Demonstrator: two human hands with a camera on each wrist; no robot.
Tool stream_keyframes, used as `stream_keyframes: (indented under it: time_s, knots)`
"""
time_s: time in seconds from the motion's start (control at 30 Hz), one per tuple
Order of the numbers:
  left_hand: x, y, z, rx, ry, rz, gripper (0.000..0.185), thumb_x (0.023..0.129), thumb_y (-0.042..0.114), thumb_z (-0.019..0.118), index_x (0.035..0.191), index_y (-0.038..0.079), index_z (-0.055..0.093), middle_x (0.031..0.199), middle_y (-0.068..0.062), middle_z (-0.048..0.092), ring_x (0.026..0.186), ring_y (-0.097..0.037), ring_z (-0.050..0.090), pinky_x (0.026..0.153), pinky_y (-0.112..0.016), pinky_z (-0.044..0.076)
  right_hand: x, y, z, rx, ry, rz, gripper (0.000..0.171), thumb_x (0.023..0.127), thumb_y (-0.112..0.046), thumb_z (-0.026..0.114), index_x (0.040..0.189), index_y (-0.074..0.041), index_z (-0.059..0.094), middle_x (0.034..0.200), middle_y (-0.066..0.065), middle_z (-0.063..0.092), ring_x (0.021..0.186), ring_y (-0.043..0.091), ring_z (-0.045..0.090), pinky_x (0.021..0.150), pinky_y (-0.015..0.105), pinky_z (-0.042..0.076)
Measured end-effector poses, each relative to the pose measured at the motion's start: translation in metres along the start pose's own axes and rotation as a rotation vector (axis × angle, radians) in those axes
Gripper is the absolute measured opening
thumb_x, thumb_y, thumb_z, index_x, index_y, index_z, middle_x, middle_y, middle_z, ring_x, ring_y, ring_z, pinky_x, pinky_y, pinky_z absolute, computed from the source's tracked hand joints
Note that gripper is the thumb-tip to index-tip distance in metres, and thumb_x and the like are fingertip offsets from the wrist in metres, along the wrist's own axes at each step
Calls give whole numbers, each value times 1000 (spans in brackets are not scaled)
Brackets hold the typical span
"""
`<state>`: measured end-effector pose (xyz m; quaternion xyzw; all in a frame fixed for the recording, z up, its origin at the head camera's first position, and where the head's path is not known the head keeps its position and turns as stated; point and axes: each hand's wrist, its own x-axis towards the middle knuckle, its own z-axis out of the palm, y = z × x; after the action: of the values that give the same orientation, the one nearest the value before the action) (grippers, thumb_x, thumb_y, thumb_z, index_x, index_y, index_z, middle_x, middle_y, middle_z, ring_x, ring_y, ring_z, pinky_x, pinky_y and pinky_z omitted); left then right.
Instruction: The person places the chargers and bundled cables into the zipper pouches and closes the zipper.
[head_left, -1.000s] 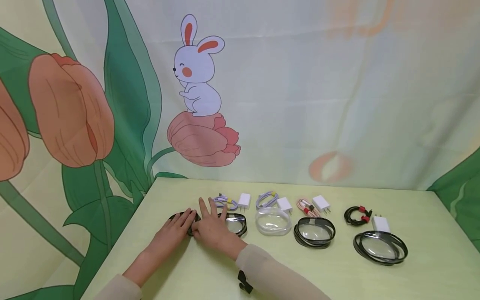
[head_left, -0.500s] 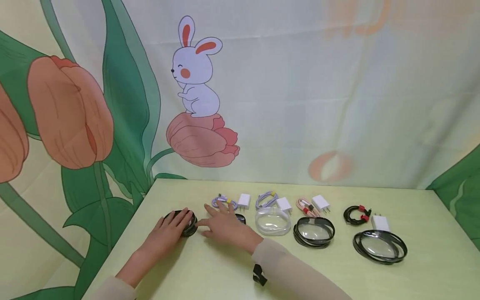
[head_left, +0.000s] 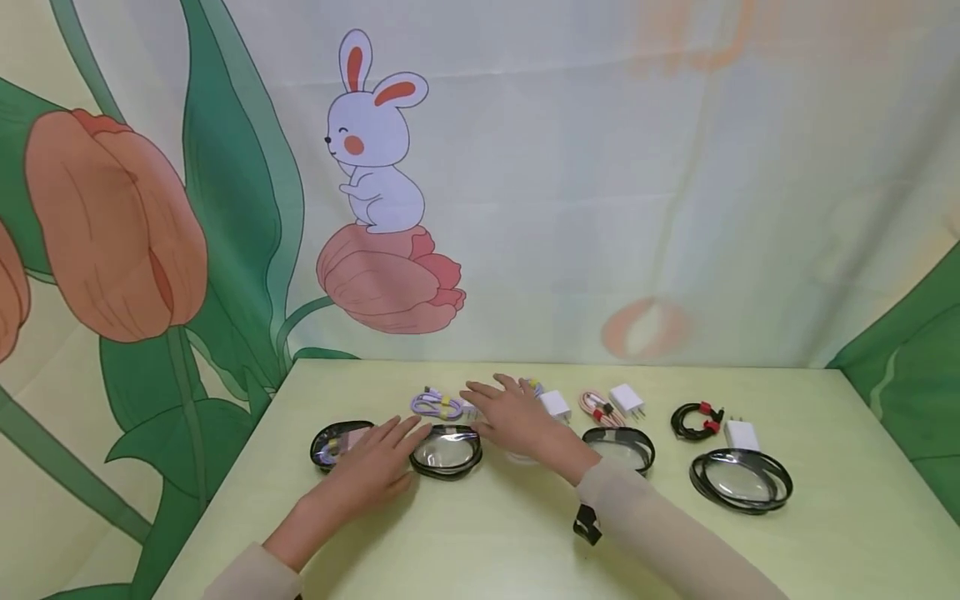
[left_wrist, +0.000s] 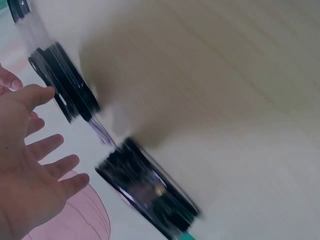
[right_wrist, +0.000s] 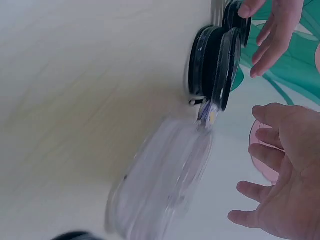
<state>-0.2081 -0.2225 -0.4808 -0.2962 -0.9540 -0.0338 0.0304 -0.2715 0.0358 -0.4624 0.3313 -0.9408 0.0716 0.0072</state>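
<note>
My left hand (head_left: 375, 460), fingers spread, reaches past the leftmost black-rimmed oval case (head_left: 322, 440), with fingertips right at the rim of the second black-rimmed case (head_left: 448, 473). Through the leftmost case's clear top, something purple and yellow shows. My right hand (head_left: 521, 421) stretches over a clear oval case (right_wrist: 160, 180), mostly hidden under it in the head view. Both hands have extended fingers and nothing in their grasp. Behind the second case lies a coiled purple cable (head_left: 437, 406); a white charger plug (head_left: 555, 406) shows beyond the right hand.
Farther right are two more black-rimmed cases, one near the right sleeve (head_left: 637, 446) and one (head_left: 742, 504) at the end. Behind them lie a pink cable (head_left: 600, 408), a white plug (head_left: 627, 400), a black cable (head_left: 693, 422) and another plug (head_left: 741, 435).
My left hand has left the leftmost case, which was slid slightly left earlier, and moved right to the second case. My right hand has moved right to the clear case. The view has shifted slightly.
</note>
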Motion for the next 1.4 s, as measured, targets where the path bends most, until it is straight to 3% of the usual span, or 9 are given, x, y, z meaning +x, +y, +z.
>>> stream_keyframes:
  time_s: [0.17, 0.3, 0.43, 0.6, 0.77, 0.97, 1.1, 1.27, 1.4]
  knots:
    - [11, 5, 3, -75, -37, 60, 65, 93, 13, 68, 153, 5, 43, 154, -24, 41, 140, -43, 43, 114, -55, 36, -3, 9, 1, 13, 14, 10, 52, 103, -35, 61, 152, -20, 49, 155, -1, 49, 144, 39, 39, 110, 66, 34]
    - [12, 7, 7, -63, -49, 57, 59, 96, 13, 67, 151, 7, 46, 152, -23, 44, 134, -41, 50, 108, -54, 44, -5, 12, 3, 25, 23, 13, 52, 103, -36, 61, 151, -21, 50, 150, 1, 54, 142, 39, 43, 110, 65, 35]
    - [13, 9, 10, 47, -40, 13, 55, 97, 34, 70, 143, 9, 55, 137, -15, 55, 116, -35, 58, 93, -50, 53, -6, 14, 4, 40, 30, 9, 52, 102, -34, 62, 151, -21, 49, 149, 3, 56, 139, 40, 45, 109, 66, 34]
    - [13, 16, 7, 110, -26, -95, 66, 86, 64, 70, 126, 11, 62, 108, -6, 58, 99, -27, 55, 82, -50, 53, -5, 17, 6, 44, 47, -4, 53, 102, -33, 63, 152, -20, 48, 150, 5, 54, 137, 42, 47, 107, 68, 35]
    - [11, 21, 6, 75, 2, -130, 74, 84, 72, 66, 127, 12, 61, 120, -7, 60, 106, -28, 58, 85, -54, 53, -5, 18, 9, 37, 55, -11, 53, 101, -33, 64, 151, -19, 50, 147, 9, 56, 133, 43, 50, 105, 67, 39]
    - [4, 19, 7, 12, 65, 5, 65, 90, 47, 66, 143, 11, 54, 145, -15, 51, 129, -34, 53, 97, -55, 51, -2, 20, 13, 28, 49, 9, 54, 102, -34, 63, 152, -21, 48, 148, 10, 55, 134, 42, 49, 106, 65, 39]
    - [-1, 17, 8, -41, 17, 73, 67, 86, 22, 66, 149, 8, 48, 155, -18, 42, 140, -33, 45, 109, -50, 44, 1, 19, 12, 55, 49, -6, 54, 102, -33, 63, 152, -21, 48, 148, 11, 54, 134, 44, 49, 104, 67, 40]
    - [-6, 19, 7, -65, -32, 120, 66, 83, 0, 65, 148, 1, 48, 154, -24, 41, 139, -37, 46, 111, -47, 43, 5, 17, 9, 48, 48, -24, 54, 103, -33, 62, 153, -21, 47, 149, 12, 53, 134, 43, 49, 103, 65, 42]
    - [-7, 19, 5, -16, -7, 115, 55, 86, 2, 70, 139, -1, 56, 143, -24, 51, 127, -36, 54, 103, -46, 49, 10, 13, 7, 50, 54, -37, 53, 103, -33, 61, 153, -20, 46, 150, 12, 52, 135, 42, 48, 104, 64, 42]
